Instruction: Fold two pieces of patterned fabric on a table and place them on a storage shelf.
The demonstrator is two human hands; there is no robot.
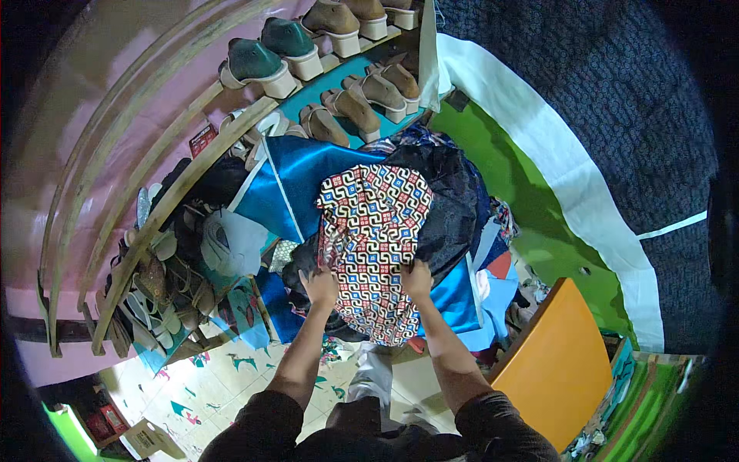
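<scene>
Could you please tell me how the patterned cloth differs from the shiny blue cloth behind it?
The patterned cloth has a busy, maze-like multicoloured print; the shiny blue cloth is glossy blue with a pale line.
The patterned cloth is held at its sides by the left hand and right hand; the shiny blue cloth lies partly covered.
Both include blue.
</scene>
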